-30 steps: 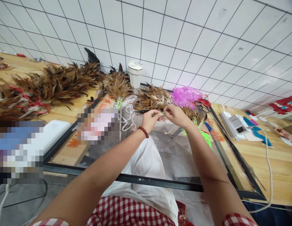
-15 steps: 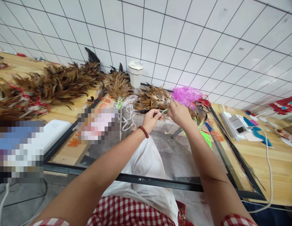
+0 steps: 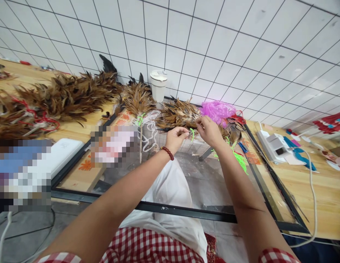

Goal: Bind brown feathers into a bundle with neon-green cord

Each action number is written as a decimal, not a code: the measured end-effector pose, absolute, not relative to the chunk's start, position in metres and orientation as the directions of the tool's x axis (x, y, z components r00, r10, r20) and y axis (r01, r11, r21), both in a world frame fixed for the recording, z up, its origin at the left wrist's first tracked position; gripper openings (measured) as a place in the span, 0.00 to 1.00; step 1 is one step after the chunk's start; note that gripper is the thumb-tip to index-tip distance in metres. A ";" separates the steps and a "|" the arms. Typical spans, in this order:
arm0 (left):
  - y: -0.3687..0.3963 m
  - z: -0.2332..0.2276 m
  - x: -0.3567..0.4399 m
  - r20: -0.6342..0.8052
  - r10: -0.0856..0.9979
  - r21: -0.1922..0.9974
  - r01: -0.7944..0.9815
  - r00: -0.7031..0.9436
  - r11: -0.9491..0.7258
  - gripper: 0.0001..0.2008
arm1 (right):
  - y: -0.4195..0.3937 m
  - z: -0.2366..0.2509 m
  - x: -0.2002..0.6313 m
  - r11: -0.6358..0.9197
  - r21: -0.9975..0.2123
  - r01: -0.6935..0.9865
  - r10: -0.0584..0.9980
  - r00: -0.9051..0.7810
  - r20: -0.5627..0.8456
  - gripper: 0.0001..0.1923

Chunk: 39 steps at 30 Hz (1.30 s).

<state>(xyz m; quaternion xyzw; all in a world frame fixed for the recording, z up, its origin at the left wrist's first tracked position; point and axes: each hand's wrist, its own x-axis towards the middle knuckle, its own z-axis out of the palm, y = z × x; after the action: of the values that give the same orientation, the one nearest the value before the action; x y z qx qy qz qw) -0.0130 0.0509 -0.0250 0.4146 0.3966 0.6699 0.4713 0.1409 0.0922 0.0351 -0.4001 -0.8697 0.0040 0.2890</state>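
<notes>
My left hand (image 3: 177,140), wearing a beaded bracelet (image 3: 167,153), pinches at one end of a short bright green string (image 3: 192,135) whose ends dangle. Whatever else sits in that pinch is too small to see. Just right of the string is my right hand (image 3: 210,131), its thumb and fingertips closed; what they hold, if anything, I cannot make out. Behind both hands lies a bundle of brown feathers (image 3: 177,113). A second feather bundle (image 3: 139,98), tied with green string onto a stick (image 3: 140,144), rests to the left.
A glass tabletop with a black frame (image 3: 164,208) spans the front. A white lidded cup (image 3: 158,86) stands by the tiled wall. Pink plastic (image 3: 218,111), green strands (image 3: 240,162) and white ribbon (image 3: 149,135) lie around. A large feather heap (image 3: 74,95) fills the left; a white charger (image 3: 275,146) sits right.
The green string, stretched between my fingertips before, now hangs down beside my left fingertips. My right hand has come off it, its fingers lifted slightly.
</notes>
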 end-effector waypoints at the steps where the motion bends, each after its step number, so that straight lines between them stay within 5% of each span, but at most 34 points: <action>1: 0.051 -0.025 -0.013 0.206 0.951 0.925 -0.272 -0.231 -0.266 0.04 | 0.094 0.035 0.142 0.661 -0.353 0.662 0.739 -0.492 0.460 0.10; 5: 0.050 -0.025 -0.015 0.334 0.890 0.918 -0.106 -0.310 -0.381 0.04 | 0.095 0.034 0.143 0.455 -0.765 0.457 0.825 -0.540 0.167 0.12; 9: 0.049 -0.023 -0.016 0.400 0.860 0.907 0.004 -0.316 -0.421 0.06 | 0.093 0.034 0.141 0.337 -0.856 0.392 0.807 -0.588 0.048 0.15; 13: 0.048 -0.024 -0.015 0.317 0.901 0.941 -0.021 -0.298 -0.338 0.06 | 0.092 0.034 0.139 0.450 -0.769 0.455 0.817 -0.557 0.149 0.11; 20: 0.047 -0.027 -0.013 0.237 0.947 0.964 -0.068 -0.218 -0.257 0.06 | 0.097 0.034 0.146 0.726 -0.313 0.613 0.684 -0.593 0.426 0.07; 24: 0.045 -0.022 -0.011 0.211 0.963 0.957 -0.165 -0.170 -0.239 0.05 | 0.102 0.024 0.147 0.764 -0.233 0.602 0.644 -0.684 0.342 0.09; 28: 0.046 -0.019 -0.011 0.149 0.966 0.951 -0.238 -0.210 -0.198 0.06 | 0.105 0.017 0.150 0.679 -0.158 0.717 0.732 -0.646 0.216 0.14; 34: 0.052 -0.028 -0.015 0.194 0.928 0.966 -0.103 -0.317 -0.237 0.06 | 0.090 0.040 0.152 0.776 -0.249 0.580 0.629 -0.740 0.237 0.24; 36: 0.054 -0.034 -0.014 0.245 0.920 0.963 -0.037 -0.307 -0.268 0.06 | 0.082 0.048 0.146 0.800 -0.227 0.555 0.598 -0.768 0.228 0.20; 39: 0.056 -0.042 -0.011 0.325 0.906 0.944 0.030 -0.273 -0.330 0.06 | 0.072 0.051 0.132 0.725 -0.084 0.684 0.689 -0.714 0.127 0.13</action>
<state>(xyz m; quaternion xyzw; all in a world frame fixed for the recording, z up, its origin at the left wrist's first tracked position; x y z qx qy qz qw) -0.0115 0.0556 -0.0416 0.4986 0.4690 0.6452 0.3393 0.1323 0.0715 0.0509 -0.3707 -0.9256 0.0155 0.0747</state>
